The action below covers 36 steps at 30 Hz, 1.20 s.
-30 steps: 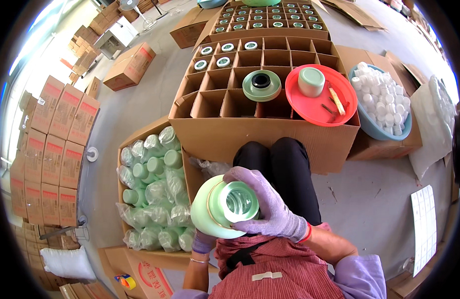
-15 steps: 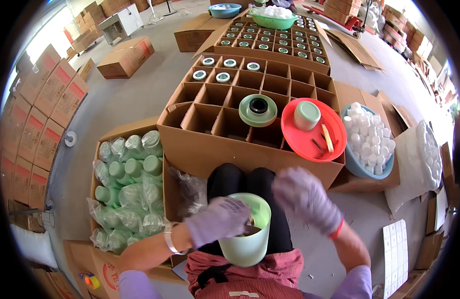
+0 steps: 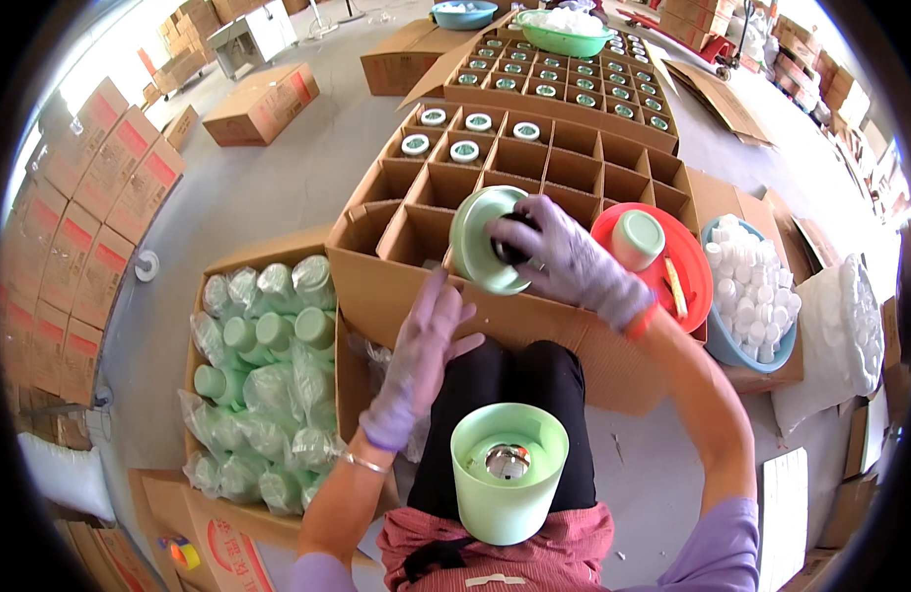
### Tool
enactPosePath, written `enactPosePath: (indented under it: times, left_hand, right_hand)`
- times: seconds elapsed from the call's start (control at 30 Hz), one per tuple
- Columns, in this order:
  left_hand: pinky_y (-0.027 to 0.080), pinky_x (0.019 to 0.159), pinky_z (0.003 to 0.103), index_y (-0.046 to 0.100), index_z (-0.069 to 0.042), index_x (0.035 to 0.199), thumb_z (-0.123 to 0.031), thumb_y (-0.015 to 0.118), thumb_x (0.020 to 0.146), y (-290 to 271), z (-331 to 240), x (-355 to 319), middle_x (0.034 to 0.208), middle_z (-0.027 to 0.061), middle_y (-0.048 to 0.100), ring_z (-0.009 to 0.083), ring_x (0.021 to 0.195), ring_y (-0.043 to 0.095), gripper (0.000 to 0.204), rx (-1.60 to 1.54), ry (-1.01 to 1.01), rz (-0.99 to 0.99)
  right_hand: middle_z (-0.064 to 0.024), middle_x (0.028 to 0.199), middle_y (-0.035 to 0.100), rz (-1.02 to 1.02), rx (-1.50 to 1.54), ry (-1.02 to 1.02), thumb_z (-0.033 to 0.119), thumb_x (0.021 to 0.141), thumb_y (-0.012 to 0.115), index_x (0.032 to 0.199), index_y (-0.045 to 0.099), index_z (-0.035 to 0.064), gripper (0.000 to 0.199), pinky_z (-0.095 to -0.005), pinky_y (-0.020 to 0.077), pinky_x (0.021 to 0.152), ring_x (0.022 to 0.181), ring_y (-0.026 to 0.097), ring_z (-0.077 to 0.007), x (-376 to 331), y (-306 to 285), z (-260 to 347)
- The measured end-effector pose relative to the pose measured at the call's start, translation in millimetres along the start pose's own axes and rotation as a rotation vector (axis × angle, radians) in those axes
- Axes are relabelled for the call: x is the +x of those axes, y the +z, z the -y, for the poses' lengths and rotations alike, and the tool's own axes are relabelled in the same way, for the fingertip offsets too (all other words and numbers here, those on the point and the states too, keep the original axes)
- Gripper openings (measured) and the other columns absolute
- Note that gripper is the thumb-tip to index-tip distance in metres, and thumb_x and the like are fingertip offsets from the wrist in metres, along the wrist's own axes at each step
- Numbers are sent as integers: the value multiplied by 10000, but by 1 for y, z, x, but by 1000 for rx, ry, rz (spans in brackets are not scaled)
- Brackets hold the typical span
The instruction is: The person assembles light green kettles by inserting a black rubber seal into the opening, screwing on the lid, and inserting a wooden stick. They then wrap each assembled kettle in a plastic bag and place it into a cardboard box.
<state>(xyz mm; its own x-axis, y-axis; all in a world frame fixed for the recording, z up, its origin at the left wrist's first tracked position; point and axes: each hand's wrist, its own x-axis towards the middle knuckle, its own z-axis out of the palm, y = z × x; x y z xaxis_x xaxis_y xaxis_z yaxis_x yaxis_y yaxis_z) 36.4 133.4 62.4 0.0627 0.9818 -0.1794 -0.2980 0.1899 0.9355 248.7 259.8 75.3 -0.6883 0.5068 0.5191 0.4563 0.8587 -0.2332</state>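
My gloved right hand (image 3: 579, 261) grips the black knob of a pale green lid (image 3: 473, 242), holding it tilted at the near edge of the divided carton (image 3: 376, 271). My left hand (image 3: 421, 345), also gloved, is open with fingers spread, just below and left of the lid; nothing shows in it. A tall pale green pot (image 3: 510, 508) stands upright on my lap between my thighs. Its top is uncovered, and a round shiny metal piece (image 3: 508, 461) sits inside.
Right of the lid, a red tray (image 3: 700, 286) holds a green cup (image 3: 638, 240) and a knife-like tool (image 3: 675, 286). Beyond it stands a blue basin (image 3: 786, 345) of white caps. At left, a carton holds several bagged green pots (image 3: 273, 390). Capped jars (image 3: 464, 151) fill some far carton cells.
My right hand has moved forward from beside the pot and taken hold of the lid, now tilted up. My left hand has left the pot's rim and opened, moving forward and left.
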Motion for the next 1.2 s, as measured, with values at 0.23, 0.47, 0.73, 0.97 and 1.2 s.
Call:
enactPosePath:
  times: [0.23, 0.47, 0.73, 0.97, 1.2]
  left_hand:
    - [371, 1096, 516, 445, -97, 1475, -500, 705, 853, 44, 2, -9, 1507, 175, 400, 353, 1349, 411, 786, 429, 776, 115]
    - [428, 1057, 500, 690, -181, 1240, -482, 779, 739, 9, -17, -37, 1349, 105, 591, 386, 1233, 527, 591, 922, 1032, 604]
    - [421, 1051, 485, 655, -109, 1293, -613, 541, 911, -18, 14, -61, 1279, 129, 626, 396, 1216, 535, 642, 857, 608, 874]
    - [366, 1073, 518, 623, -98, 1300, -744, 451, 875, -16, 24, -88, 1320, 160, 550, 419, 1246, 487, 791, 976, 558, 819]
    - [323, 1142, 421, 533, -9, 1375, -492, 465, 1016, -11, 55, -113, 1398, 153, 512, 302, 1323, 467, 606, 310, 322, 380]
  right_hand:
    - [-162, 914, 610, -421, 83, 215, 251, 943, 635, 1259, 524, -12, 425, -393, 561, 637, 706, 667, -350, -37, 13, 90]
    - [-61, 696, 634, 32, 1024, 742, 294, 983, 554, 1101, 644, 16, 315, -273, 469, 443, 508, 598, -138, -97, -14, 99]
    - [-190, 1050, 634, -104, 659, 564, 184, 948, 565, 1124, 638, -7, 269, -394, 513, 885, 987, 631, -327, -113, -15, 136]
    - [-224, 1351, 547, 353, 695, 375, 300, 1014, 489, 1296, 550, -16, 429, -415, 415, 1072, 1246, 527, -357, -111, 17, 150]
    - [-214, 1373, 491, 269, 681, 292, 585, 929, 550, 1443, 445, 40, 756, -486, 407, 1047, 1220, 497, -415, -133, -32, 158]
